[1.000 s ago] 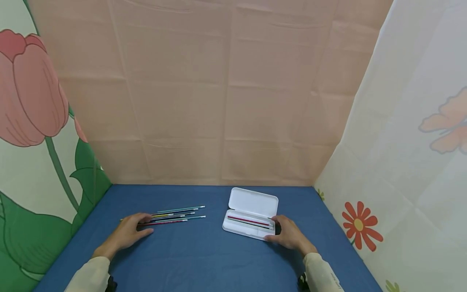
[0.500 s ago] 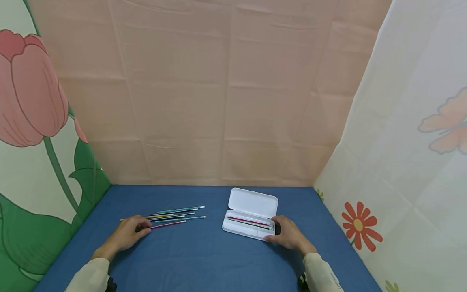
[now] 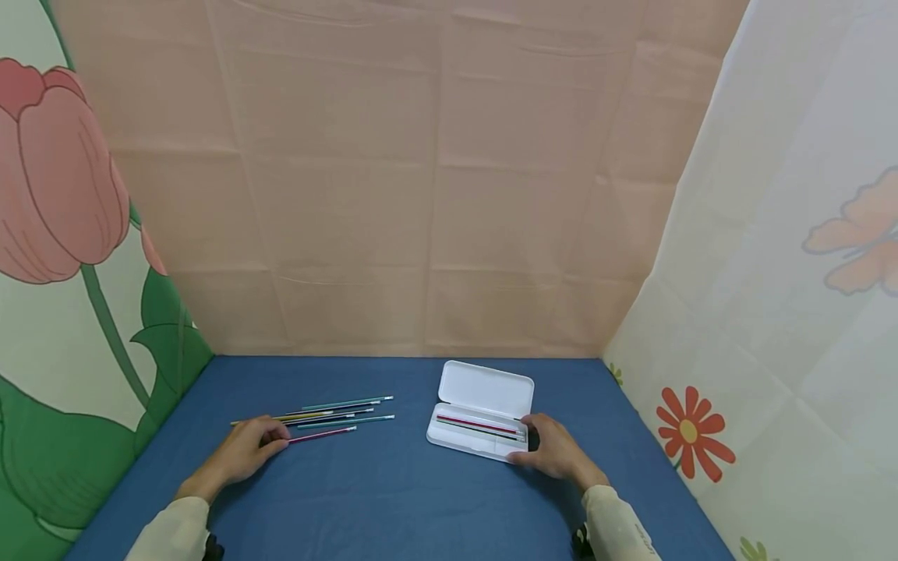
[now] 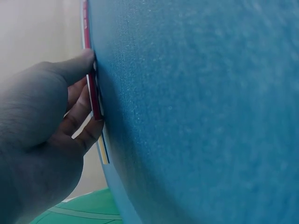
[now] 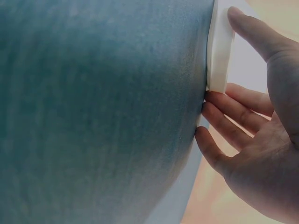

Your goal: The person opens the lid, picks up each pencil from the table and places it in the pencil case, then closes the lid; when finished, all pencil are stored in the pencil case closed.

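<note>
Red pencil point(image 3: 323, 435) — in left hand point(image 3: 243, 450)

Cream long sleeves point(image 3: 168, 531), tiny dark-ish marks point(image 3: 642, 538) on the right one, some chunky black thing point(image 3: 213, 548) by each wrist, left hand point(image 3: 238, 452) and right hand point(image 3: 559, 450) bare.

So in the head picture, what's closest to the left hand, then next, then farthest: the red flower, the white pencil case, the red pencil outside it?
1. Red pencil: pinched in the left hand.
2. White pencil case: open, to the right.
3. Red flower: farther right, on the pale curtain.
</note>
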{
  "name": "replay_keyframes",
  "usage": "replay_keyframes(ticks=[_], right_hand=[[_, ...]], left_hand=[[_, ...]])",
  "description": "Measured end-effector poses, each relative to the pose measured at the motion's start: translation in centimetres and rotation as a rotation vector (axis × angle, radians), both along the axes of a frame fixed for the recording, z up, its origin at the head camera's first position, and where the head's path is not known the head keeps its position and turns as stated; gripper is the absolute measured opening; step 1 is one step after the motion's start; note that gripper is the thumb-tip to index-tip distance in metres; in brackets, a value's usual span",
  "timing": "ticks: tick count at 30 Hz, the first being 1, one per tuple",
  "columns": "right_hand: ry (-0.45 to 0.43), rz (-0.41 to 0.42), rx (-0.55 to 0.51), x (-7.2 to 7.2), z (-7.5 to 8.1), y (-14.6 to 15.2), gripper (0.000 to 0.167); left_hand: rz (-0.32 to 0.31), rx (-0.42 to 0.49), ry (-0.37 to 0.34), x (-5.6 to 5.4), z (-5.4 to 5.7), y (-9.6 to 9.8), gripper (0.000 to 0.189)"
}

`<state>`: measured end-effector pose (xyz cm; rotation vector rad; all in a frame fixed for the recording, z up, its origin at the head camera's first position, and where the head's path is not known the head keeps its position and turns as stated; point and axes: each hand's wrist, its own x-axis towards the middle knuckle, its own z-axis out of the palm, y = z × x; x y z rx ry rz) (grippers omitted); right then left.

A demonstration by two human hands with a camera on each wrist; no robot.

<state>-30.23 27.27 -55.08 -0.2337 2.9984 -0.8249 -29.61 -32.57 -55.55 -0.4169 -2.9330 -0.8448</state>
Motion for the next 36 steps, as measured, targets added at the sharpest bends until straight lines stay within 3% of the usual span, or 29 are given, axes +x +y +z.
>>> replay_keyframes(ticks=[12,23,36], right_hand=[[0.005,0.0,0.002,-0.2,-0.3,0.1,0.088],[0.002,-0.002,0.002,-0.1,-0.3,0.1,0.089],[-0.012,-0.007,0.0,0.0,0.1,-0.1,0.088]], left_hand=[[-0.018,-0.014,0.029,-0.1,1.0,1.1,0.005],[-0.08,0.024,0.083,-0.6,2.5,4.9,0.008],[-0.159,0.079,0.111,-2.8,2.7,10.2,0.006]])
